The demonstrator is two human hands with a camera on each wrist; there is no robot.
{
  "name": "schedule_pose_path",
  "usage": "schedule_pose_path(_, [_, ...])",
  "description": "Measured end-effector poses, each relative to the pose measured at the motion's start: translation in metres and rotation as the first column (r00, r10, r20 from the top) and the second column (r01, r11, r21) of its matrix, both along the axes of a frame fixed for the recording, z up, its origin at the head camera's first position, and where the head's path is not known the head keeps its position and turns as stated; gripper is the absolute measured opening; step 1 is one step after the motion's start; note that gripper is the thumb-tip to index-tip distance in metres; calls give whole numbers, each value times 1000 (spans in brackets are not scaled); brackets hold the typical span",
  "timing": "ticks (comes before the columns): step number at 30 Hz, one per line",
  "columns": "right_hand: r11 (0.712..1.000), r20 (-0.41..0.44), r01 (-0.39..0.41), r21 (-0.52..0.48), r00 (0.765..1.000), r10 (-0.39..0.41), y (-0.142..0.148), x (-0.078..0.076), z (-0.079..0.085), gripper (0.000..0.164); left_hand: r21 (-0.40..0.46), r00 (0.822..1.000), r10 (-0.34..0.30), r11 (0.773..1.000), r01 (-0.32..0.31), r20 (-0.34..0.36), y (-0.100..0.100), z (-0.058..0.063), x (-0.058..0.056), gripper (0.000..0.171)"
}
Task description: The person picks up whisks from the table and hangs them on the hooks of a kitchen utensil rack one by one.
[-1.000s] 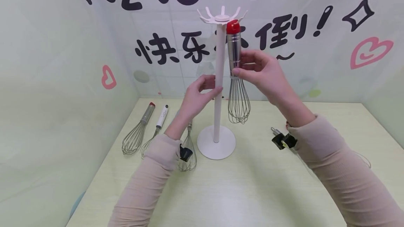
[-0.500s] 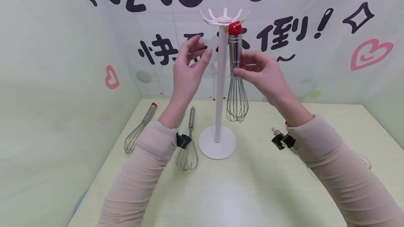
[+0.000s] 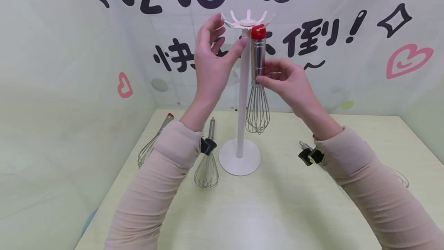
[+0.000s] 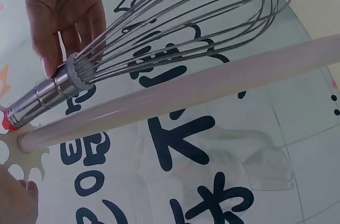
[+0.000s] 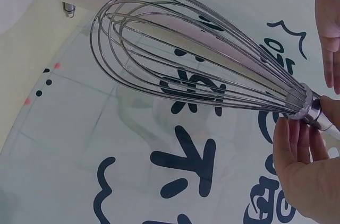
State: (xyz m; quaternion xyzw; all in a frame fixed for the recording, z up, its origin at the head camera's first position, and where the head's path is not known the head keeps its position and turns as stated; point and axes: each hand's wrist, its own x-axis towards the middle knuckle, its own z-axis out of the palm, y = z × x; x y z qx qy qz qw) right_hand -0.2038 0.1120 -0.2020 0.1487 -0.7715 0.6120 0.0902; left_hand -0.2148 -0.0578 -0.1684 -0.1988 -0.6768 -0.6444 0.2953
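A whisk (image 3: 258, 55) with a steel handle and a red cap hangs upright, wires down, just right of the white stand (image 3: 242, 107). My right hand (image 3: 291, 84) pinches the lower handle between thumb and fingers, close to where the wires begin, as the right wrist view also shows. The red cap is at one of the stand's upturned hooks (image 3: 248, 22); whether it is hooked there is unclear. Raised on the stand's left, my left hand (image 3: 212, 65) has its fingers spread loosely, fingertips by a left hook and thumb near the pole top. Actual contact cannot be made out.
On the table left lie a red-capped whisk (image 3: 149, 147), partly behind the left sleeve, and a slim-handled whisk (image 3: 206, 171). Another whisk (image 3: 305, 146) lies at right, mostly under the right forearm. The stand's round base (image 3: 240, 167) rests on the table before a printed backdrop.
My left hand has let go of the pole and risen to the hooks. The right hand stays nearly still on the whisk, whose wire end has swung slightly left toward the pole.
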Motion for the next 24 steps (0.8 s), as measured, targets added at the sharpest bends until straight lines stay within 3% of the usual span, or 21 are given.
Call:
schedule_pose_path(11, [999,-6,19,29,1000,-19,10,0,-5,37,102,999,-43,994,44,-7,10,4,-4,66])
schedule_pose_path(24, [992,80,85,96,992,-92,40,4,-22,39,176,999,-2,984,8,-37,21,4,-4,60])
